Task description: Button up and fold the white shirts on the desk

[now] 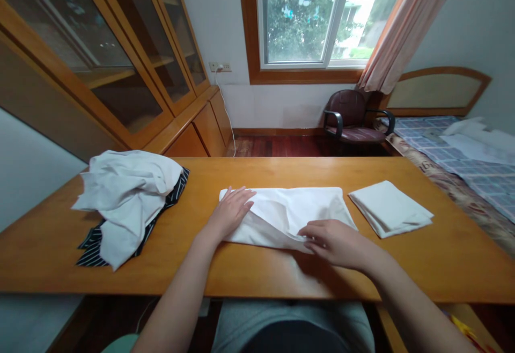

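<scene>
A white cloth (293,213) lies partly folded into a long band across the middle of the wooden table (281,173). My left hand (230,214) rests flat on the cloth's left end, fingers stretched out. Over the near right edge of the cloth, my right hand (335,242) has its fingers curled and pinches the fabric. A neatly folded white cloth (389,208) sits just to the right of the band, apart from it.
A loose heap of white garments (126,195) over a black-and-white striped one (93,245) lies at the table's left. Wooden glass-door cabinets (120,58) stand along the left wall. A dark armchair (352,117) and a bed (462,160) stand beyond the table under the window.
</scene>
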### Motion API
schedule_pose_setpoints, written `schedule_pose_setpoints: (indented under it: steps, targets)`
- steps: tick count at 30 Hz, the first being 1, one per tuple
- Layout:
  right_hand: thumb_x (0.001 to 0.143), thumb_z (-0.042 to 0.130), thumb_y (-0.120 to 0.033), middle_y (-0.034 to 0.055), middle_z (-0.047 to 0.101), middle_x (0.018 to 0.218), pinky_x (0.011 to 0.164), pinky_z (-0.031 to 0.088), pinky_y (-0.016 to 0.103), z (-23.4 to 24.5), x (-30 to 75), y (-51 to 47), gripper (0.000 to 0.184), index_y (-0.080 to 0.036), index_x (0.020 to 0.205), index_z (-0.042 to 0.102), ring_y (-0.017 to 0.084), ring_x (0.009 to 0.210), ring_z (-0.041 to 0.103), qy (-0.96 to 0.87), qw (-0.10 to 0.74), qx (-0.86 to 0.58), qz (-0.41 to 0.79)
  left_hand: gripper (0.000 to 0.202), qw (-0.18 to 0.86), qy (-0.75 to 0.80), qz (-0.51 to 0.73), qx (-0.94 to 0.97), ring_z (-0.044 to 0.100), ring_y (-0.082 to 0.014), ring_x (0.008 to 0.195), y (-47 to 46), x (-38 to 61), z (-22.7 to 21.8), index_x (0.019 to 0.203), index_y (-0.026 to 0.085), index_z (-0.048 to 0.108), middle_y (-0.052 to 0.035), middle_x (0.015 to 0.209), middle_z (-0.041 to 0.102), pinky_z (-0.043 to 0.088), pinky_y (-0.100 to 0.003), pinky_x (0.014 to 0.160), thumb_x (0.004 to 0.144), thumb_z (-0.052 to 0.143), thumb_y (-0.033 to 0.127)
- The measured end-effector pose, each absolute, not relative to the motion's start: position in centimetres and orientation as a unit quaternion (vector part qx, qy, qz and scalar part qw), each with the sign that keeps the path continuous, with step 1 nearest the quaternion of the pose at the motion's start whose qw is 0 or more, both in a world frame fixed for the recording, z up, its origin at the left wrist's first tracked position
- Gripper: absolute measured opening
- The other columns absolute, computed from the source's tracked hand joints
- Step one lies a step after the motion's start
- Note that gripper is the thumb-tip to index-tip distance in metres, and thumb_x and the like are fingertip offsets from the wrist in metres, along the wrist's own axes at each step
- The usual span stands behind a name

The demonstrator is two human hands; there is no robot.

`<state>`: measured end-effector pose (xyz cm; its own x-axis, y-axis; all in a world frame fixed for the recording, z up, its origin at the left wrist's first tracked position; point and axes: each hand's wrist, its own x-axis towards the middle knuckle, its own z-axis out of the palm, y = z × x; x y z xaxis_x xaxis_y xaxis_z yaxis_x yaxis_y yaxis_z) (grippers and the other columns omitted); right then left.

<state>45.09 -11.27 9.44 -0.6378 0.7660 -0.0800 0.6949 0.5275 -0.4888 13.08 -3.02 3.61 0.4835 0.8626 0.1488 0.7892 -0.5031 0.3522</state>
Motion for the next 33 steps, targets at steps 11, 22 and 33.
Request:
schedule_pose_setpoints:
  steps: [11, 22, 33]
  targets:
    - [0.098, 0.041, -0.035, 0.0034, 0.075, 0.075, 0.06, 0.045, 0.024, 9.1, 45.7, -12.1, 0.036, -0.022, 0.106, 0.073, 0.015, 0.057, 0.066, -0.747, -0.015, -0.483, 0.458, 0.045, 0.09, 0.485, 0.109, 0.863, 0.051, -0.0254, 0.134, -3.0, 14.6, 1.0, 0.137, 0.026, 0.056, -0.0073, 0.144, 0.057, 0.027, -0.052, 0.119, 0.104, 0.035, 0.046]
    - [0.089, 0.055, -0.023, 0.0082, 0.076, 0.1, 0.077, 0.049, 0.03, 3.8, 46.2, -10.8, 0.025, -0.023, 0.098, 0.077, 0.023, 0.087, 0.07, -0.789, 0.03, -0.519, 0.327, 0.05, 0.093, 0.525, 0.123, 0.837, 0.053, -0.0287, 0.12, -3.2, 12.6, -0.9, 0.142, 0.024, 0.053, -0.0104, 0.133, 0.061, 0.041, -0.048, 0.108, 0.1, 0.041, 0.049]
    - [0.097, 0.046, -0.023, 0.0099, 0.072, 0.12, 0.101, 0.051, 0.037, 2.4, 45.3, -12.4, 0.033, -0.02, 0.111, 0.076, 0.023, 0.11, 0.067, -0.82, 0.13, -0.483, 0.279, 0.056, 0.326, 0.588, 0.333, 0.661, 0.063, -0.0254, 0.108, -4.9, 9.1, 3.4, 0.129, 0.019, 0.063, -0.0111, 0.13, 0.065, 0.055, -0.037, 0.088, 0.095, 0.042, 0.058]
